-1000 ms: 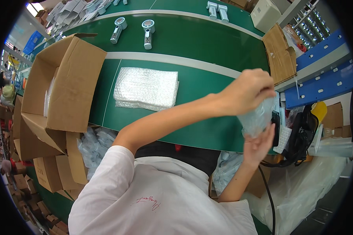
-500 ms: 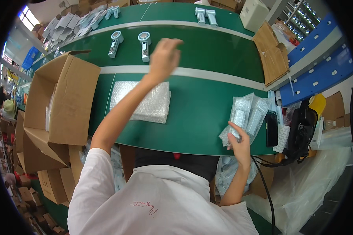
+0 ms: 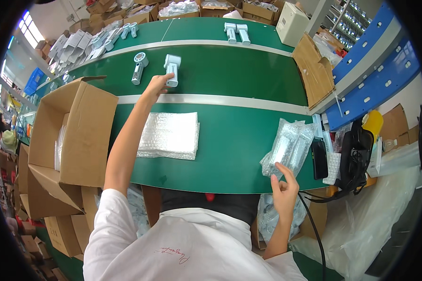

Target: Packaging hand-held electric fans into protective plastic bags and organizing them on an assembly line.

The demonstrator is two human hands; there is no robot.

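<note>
My left hand reaches across the bench with its fingers closed on the handle of a light blue handheld fan. This fan is turned sideways on the green surface. To its left lies a second handheld fan, round head away from me. My right hand is open, thumb and fingers apart, beside the near end of some bubble-wrapped packages; whether a fingertip touches them I cannot tell. Between my arms, a stack of flat bubble-wrap sheets or bags rests on the near part of the bench, partly behind my left forearm.
An open cardboard box stands at the left edge. On the right lie a black phone, a white keypad-like object and a black bag. Two more fans lie at the back, and a cardboard sheet leans by the blue rack.
My left hand has moved left and down onto the nearer fan and gripped its handle; that fan has turned on its side. My right hand's fingers have spread a little by the packages.
</note>
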